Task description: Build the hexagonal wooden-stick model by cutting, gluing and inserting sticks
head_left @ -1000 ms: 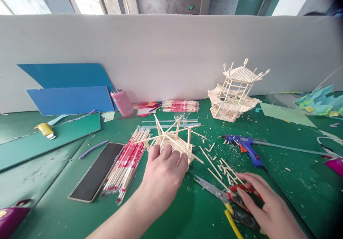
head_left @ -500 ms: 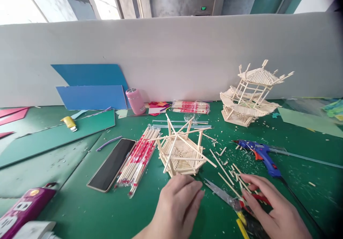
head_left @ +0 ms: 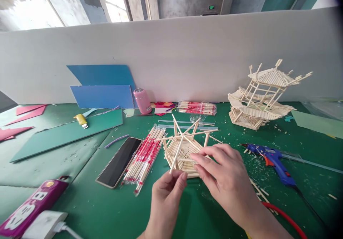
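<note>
Phone point(head_left: 119, 162), wrapped chopstick bundle point(head_left: 144, 158): left of stick frame point(head_left: 184, 149). Left hand point(head_left: 167, 196): fingers curled, pinching the frame's near stick end. Right hand point(head_left: 225, 176): fingers extended, loosely spread, fingertips touching frame. Glue gun point(head_left: 273, 158): right of frame.

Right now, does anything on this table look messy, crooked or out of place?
Yes. Wood chips and cut stick ends litter the green mat around the blue glue gun. The finished pagoda model appears to lean sideways.
</note>
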`<state>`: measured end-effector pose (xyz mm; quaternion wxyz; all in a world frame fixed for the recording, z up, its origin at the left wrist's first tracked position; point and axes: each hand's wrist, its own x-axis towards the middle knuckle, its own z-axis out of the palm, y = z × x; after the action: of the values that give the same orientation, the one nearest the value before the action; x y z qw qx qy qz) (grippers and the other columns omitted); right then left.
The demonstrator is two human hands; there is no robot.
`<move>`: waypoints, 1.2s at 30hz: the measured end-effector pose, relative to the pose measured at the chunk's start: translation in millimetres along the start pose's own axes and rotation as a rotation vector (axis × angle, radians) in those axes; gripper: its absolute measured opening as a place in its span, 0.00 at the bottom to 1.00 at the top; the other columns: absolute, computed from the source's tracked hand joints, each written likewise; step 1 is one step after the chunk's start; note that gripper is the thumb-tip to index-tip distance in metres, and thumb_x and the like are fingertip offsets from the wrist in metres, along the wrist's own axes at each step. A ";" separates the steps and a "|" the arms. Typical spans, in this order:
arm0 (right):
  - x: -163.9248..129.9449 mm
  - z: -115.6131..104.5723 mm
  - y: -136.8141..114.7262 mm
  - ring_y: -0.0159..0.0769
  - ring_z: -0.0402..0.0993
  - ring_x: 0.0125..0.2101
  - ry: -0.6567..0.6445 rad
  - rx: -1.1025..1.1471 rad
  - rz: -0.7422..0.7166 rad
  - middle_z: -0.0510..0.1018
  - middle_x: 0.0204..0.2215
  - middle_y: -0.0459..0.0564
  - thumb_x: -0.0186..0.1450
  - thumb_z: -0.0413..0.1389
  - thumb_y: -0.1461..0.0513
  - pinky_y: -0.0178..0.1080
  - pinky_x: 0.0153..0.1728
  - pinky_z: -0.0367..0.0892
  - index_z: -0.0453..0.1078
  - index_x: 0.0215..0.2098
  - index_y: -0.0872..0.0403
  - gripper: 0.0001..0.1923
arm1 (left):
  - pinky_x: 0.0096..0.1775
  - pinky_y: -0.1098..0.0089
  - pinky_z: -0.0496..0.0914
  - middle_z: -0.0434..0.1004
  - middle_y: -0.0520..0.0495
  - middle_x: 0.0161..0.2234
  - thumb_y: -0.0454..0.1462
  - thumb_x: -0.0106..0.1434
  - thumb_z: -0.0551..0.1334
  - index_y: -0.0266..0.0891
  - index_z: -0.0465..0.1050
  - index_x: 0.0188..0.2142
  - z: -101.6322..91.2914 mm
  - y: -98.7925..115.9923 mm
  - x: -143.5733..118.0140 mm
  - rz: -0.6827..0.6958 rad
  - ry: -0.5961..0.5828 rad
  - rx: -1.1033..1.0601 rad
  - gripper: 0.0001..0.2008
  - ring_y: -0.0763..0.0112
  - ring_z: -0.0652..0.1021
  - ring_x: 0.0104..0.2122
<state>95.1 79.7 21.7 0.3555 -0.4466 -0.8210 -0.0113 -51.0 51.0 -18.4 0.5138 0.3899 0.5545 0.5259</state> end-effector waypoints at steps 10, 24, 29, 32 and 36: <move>20.8 17.1 -11.4 0.37 0.63 0.34 -0.090 -0.012 -0.009 0.75 0.27 0.44 0.61 0.53 0.65 0.43 0.36 0.53 0.72 0.31 0.48 0.07 | 0.30 0.70 0.67 0.70 0.47 0.33 0.40 0.53 0.64 0.37 0.69 0.38 -17.8 -0.8 27.1 0.258 0.092 0.211 0.13 0.72 0.69 0.28; 19.8 21.5 -10.2 0.36 0.63 0.32 -0.107 0.025 -0.004 0.76 0.26 0.43 0.61 0.53 0.67 0.42 0.34 0.54 0.72 0.31 0.49 0.08 | 0.33 0.69 0.69 0.74 0.48 0.27 0.36 0.54 0.63 0.37 0.75 0.32 -14.4 6.2 31.3 0.244 -0.047 0.144 0.07 0.66 0.74 0.30; 20.2 18.1 -12.4 0.36 0.65 0.33 -0.118 0.029 -0.003 0.76 0.27 0.45 0.63 0.52 0.64 0.43 0.36 0.56 0.73 0.34 0.48 0.08 | 0.33 0.69 0.69 0.73 0.48 0.27 0.37 0.55 0.62 0.38 0.75 0.34 -16.5 4.4 32.9 0.264 -0.068 0.169 0.07 0.68 0.74 0.29; 16.8 7.0 -4.9 0.38 0.65 0.37 -0.087 0.055 0.008 0.75 0.34 0.46 0.61 0.53 0.63 0.44 0.38 0.59 0.71 0.40 0.48 0.09 | 0.34 0.68 0.69 0.72 0.48 0.28 0.37 0.55 0.62 0.39 0.72 0.39 -21.5 0.4 31.9 0.282 -0.060 0.219 0.11 0.67 0.73 0.31; 1.5 -11.3 20.2 0.37 0.66 0.41 0.069 0.184 0.157 0.72 0.39 0.49 0.62 0.52 0.64 0.41 0.41 0.62 0.68 0.46 0.50 0.13 | 0.31 0.69 0.68 0.68 0.49 0.32 0.34 0.56 0.62 0.40 0.66 0.44 -32.0 -2.5 25.4 0.439 -0.015 0.346 0.15 0.72 0.69 0.28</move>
<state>116.0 89.2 25.0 0.4227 -0.4743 -0.7685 0.0765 -86.3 69.5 -27.5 0.3178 0.5864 0.5344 0.5192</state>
